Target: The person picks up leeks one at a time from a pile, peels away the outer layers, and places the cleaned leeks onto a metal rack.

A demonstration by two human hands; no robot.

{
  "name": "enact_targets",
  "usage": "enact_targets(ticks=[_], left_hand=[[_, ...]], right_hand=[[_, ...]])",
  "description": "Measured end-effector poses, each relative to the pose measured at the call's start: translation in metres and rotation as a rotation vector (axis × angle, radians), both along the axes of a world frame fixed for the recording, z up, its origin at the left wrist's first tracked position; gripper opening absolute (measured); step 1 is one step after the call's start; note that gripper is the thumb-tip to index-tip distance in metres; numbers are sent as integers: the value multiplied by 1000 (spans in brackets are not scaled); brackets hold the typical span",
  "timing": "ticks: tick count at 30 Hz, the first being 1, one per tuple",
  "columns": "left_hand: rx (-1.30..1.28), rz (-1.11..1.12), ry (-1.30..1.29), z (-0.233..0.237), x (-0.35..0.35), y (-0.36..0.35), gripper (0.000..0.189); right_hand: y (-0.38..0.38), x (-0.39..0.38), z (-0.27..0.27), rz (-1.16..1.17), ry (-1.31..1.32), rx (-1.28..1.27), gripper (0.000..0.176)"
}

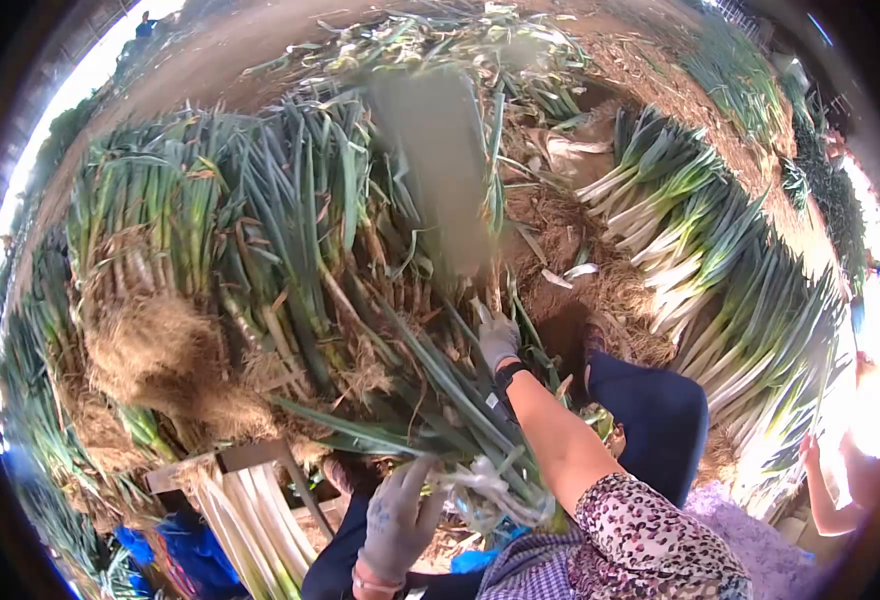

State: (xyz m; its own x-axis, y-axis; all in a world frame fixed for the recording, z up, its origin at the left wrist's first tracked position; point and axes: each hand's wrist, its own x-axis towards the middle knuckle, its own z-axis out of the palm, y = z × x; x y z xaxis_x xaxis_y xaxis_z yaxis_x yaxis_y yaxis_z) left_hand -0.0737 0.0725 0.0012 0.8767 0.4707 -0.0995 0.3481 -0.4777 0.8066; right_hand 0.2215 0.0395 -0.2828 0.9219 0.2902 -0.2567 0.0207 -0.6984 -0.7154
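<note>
My right hand [498,338], in a pale glove with a dark band at the wrist, reaches into the pile of untrimmed leeks [300,230]. Its fingers close around a leek stalk [495,292], partly hidden by the glove. Lower down, my left hand [398,522], in a stained pale glove, is raised over my lap with fingers stretched and nothing visible in them. Just right of it lie crumpled clear plastic [485,492] and long green leek leaves [440,385].
Trimmed leeks with white stems [700,270] lie in a row at the right. A bundle of white stems [260,520] rests by a metal frame [250,455]. Tangled roots [155,350] bulge at the left. Another person's hand [810,455] shows at the far right. A grey smear blurs the upper middle.
</note>
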Motion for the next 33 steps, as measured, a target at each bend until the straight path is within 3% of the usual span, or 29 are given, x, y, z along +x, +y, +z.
enact_targets(ticks=[1, 3, 6, 9, 10, 11, 13, 15, 16, 20, 23, 25, 27, 29, 30, 31, 33], left_hand=[[9, 4, 114, -3, 2, 0, 44], [-58, 11, 82, -9, 8, 10, 42], [-66, 51, 54, -10, 20, 15, 39], [-61, 37, 41, -16, 27, 16, 39], [-13, -31, 60, -20, 26, 18, 41], [-37, -35, 101, -22, 29, 20, 41], [-90, -48, 182, -22, 34, 21, 43], [-37, -44, 150, -23, 35, 19, 40], [-16, -43, 144, -22, 32, 17, 40], [54, -16, 61, -27, 29, 13, 39], [115, -12, -15, -25, 33, 9, 35], [169, -1, -79, -37, 34, 9, 33], [82, 42, -76, -37, 37, 10, 33], [98, 79, -177, -44, 39, 17, 32], [53, 140, -195, -46, 42, 23, 30], [7, 209, -207, -45, 43, 26, 29], [-333, 315, -247, -31, 50, 33, 27]], right_hand=[[-2, 20, -13, -23, 35, -42, 43], [-3, 49, -63, -65, 17, -126, 36], [-4, 55, -40, -36, 181, -46, 42], [-1, 70, -41, -8, 864, 438, 44], [5, 60, 8, 59, 1109, 686, 36], [7, 59, 5, 57, 1190, 692, 37], [20, 32, 81, -97, 1462, 970, 36], [35, 25, 89, -77, 1403, 1126, 32], [49, 23, 97, 147, 1047, 924, 32], [12, -23, 147, 116, 1151, 1028, 44], [-34, -56, 53, 72, 1179, 811, 39], [-72, -66, 60, 858, 243, 321, 41], [-98, -75, 85, 922, -57, 45, 42], [-113, -108, 171, 433, 327, 127, 41], [-127, -120, 174, 454, 261, 332, 41], [-138, -127, 190, 463, 268, 305, 41], [-154, -148, 227, 518, 300, 261, 41]])
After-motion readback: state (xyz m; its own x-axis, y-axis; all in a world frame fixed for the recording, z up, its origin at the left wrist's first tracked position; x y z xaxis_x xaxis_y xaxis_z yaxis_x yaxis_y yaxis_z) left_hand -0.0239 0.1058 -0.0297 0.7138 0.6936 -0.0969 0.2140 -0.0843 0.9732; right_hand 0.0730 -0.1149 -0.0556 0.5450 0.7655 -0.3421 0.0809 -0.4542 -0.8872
